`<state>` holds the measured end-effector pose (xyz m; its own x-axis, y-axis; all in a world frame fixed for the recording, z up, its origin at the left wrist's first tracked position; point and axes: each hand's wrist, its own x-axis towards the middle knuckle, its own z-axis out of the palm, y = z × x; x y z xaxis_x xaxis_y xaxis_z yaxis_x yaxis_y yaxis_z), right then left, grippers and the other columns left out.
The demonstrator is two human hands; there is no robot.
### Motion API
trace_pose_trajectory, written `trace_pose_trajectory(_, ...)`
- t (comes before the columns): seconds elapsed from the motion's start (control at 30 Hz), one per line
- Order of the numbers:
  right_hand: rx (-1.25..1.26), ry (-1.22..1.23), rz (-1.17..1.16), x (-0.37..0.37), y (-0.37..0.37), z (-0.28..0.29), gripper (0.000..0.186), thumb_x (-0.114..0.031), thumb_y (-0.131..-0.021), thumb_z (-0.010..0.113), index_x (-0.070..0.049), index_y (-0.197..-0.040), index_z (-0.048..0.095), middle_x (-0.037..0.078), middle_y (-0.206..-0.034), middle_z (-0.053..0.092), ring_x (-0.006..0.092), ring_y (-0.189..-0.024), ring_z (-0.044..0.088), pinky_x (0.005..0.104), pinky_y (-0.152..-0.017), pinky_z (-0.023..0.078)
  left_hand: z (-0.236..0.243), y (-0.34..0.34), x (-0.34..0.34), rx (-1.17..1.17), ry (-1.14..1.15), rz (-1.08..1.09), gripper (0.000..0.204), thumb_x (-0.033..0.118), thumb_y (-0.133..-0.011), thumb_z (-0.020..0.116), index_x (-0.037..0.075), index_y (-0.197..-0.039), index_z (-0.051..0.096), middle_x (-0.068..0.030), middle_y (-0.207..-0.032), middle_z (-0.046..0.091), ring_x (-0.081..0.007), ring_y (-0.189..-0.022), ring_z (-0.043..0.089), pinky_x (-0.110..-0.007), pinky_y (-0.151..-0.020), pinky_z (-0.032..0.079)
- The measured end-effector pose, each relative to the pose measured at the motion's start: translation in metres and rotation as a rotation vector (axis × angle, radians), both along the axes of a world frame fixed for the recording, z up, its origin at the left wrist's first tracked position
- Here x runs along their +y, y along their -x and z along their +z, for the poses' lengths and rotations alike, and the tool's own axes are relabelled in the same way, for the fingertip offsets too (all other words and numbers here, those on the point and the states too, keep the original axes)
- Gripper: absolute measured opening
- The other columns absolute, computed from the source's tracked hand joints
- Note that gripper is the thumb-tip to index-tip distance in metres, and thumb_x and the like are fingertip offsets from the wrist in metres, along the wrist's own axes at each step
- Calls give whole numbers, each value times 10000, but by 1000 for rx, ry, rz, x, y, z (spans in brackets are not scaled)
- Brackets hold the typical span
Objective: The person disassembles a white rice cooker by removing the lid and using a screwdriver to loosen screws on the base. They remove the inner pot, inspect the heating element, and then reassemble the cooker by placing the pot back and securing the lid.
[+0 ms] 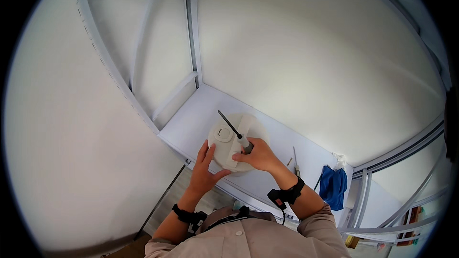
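A round cream-white appliance (224, 150) with a raised bar across its top and a circular knob or cap stands on the white table, near its front left edge. My left hand (205, 169) rests against its left rim, fingers spread along the side. In my right hand (256, 155) is a screwdriver (232, 126) with a grey handle, its dark shaft pointing up and to the far left, away from the surface. My right thumb and fingertips lie at the raised bar.
To the right on the table (282, 148) lie a second screwdriver (297, 168), a small brownish stick (289, 161), a blue cloth (333, 186) and a crumpled white wrapper (339, 160). White panels (311, 57) in metal frames enclose the table's back and left.
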<state>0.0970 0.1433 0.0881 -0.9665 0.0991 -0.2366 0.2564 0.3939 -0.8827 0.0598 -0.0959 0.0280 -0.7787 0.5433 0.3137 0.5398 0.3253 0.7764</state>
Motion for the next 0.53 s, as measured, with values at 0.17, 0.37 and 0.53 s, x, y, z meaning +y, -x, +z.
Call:
trace_pose_trajectory(0.17,14,-11,3,0,-2,1,476,-367,-744,876,16,-960,693,104,-827,696,218,-761,649,360,-731,520,-4,-3,2,-15,25,31,1055,232,-679,961,60,-1562,410,-264,-1634,303,-429,-1472,398,-462,-1133,461)
trace_pose_trajectory(0.37,56,-33,-28,-2,-2,1,436,-359,-764,877,1,-906,678,63,-765,648,168,-720,583,336,-695,488,-7,-2,2,-47,32,34,1070,216,-663,961,71,-1566,406,-270,-1654,269,-442,-1464,407,-460,-1115,479)
trace_pose_trajectory(0.53,-47,-99,-100,-8,-5,2,647,-438,-752,854,-8,-1212,704,187,-989,752,328,-925,720,393,-851,545,-9,4,5,-45,39,30,1088,194,-673,955,98,-1588,373,-260,-1666,249,-444,-1472,393,-453,-1134,464)
